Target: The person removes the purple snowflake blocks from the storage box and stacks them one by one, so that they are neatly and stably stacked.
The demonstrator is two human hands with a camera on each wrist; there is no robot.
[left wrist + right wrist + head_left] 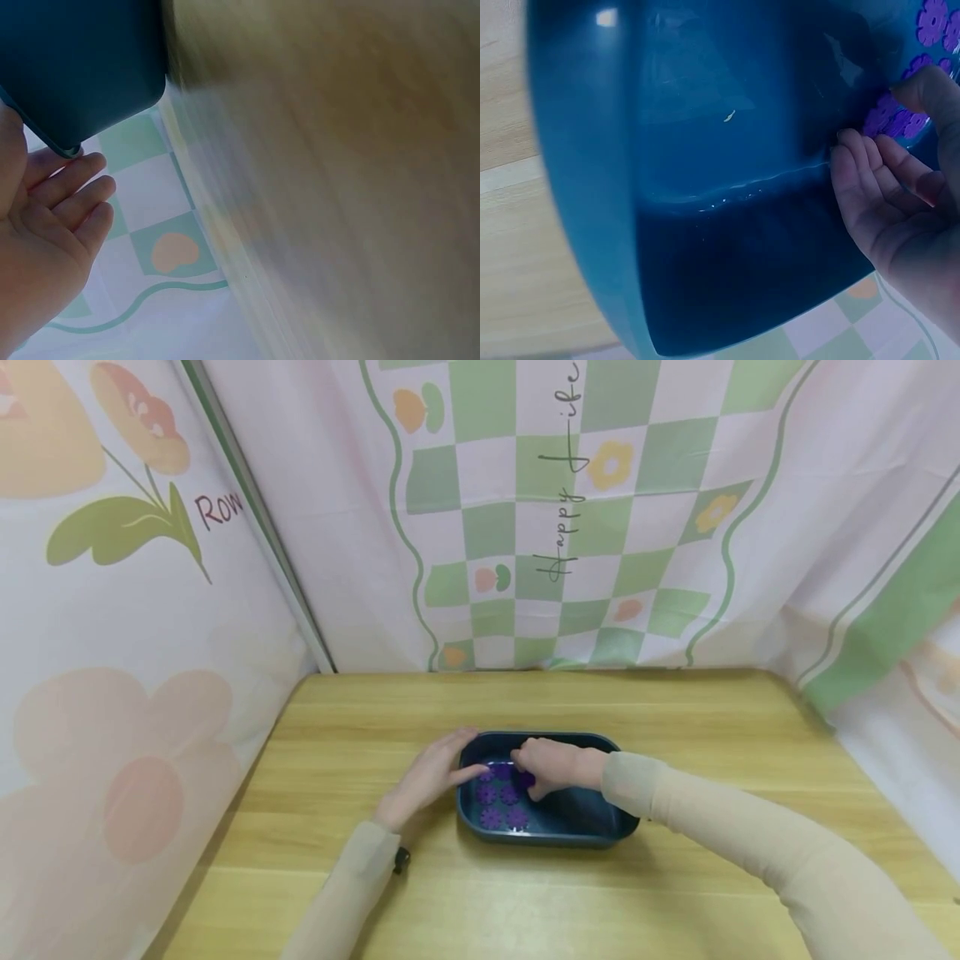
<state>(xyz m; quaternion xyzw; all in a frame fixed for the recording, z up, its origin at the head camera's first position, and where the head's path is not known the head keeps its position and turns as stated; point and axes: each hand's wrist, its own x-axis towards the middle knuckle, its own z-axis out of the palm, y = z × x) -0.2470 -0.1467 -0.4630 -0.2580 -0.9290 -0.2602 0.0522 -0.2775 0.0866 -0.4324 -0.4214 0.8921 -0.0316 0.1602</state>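
Note:
A dark blue plastic tub (555, 838) with rounded corners stands on the wooden table. Several purple flower-shaped plastic pieces (491, 817) lie flat on its floor, toward the left end. My left hand (427, 781) holds the tub's left end, thumb over the rim and fingers outside; in the left wrist view the rim corner lies between thumb and fingers of that hand (52, 225). Reaching in from the right, my right hand (555, 764) pinches a purple flower piece (885, 114) between thumb and fingers. Part of that piece is hidden by the hand.
The pale wooden table (337, 727) surrounds the tub on all sides. A checked, flower-printed curtain (547, 527) hangs behind it, with more printed cloth (135, 627) at the left. A small black object (402, 860) shows at the left cuff.

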